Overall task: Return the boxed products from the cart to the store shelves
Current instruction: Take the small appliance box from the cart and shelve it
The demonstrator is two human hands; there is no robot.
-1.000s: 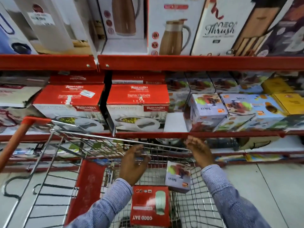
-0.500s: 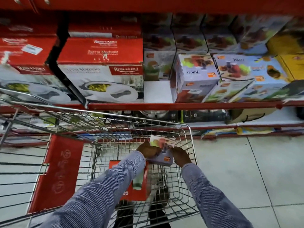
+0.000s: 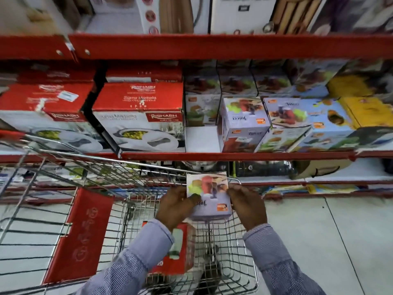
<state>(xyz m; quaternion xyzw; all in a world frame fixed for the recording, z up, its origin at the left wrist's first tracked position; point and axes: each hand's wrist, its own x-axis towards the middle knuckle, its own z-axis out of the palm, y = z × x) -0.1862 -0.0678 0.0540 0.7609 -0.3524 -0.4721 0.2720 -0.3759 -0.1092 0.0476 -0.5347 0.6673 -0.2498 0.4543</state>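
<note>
A small lilac juicer box [image 3: 209, 195] is held above the wire cart [image 3: 102, 165], near its far rim. My left hand [image 3: 175, 206] grips its left side and my right hand [image 3: 247, 206] grips its right side. A red box [image 3: 176, 250] with a green-white item printed on it lies on the cart floor below, partly hidden by my left sleeve. On the middle shelf [image 3: 234, 156] straight ahead stand matching juicer boxes [image 3: 244, 122], with a white gap [image 3: 202, 138] to their left.
Large red-and-white Rishabh dinnerware boxes [image 3: 138, 116] fill the shelf's left part. Yellow boxes [image 3: 361, 107] sit at the right. Jug boxes [image 3: 170, 15] stand on the top shelf. A red panel [image 3: 80, 235] hangs on the cart's left side. Tiled floor [image 3: 319, 241] lies to the right.
Both hands reached down into the cart, closed on the juicer box, and have lifted it up toward the cart's far rim. The view tilted down, then back up.
</note>
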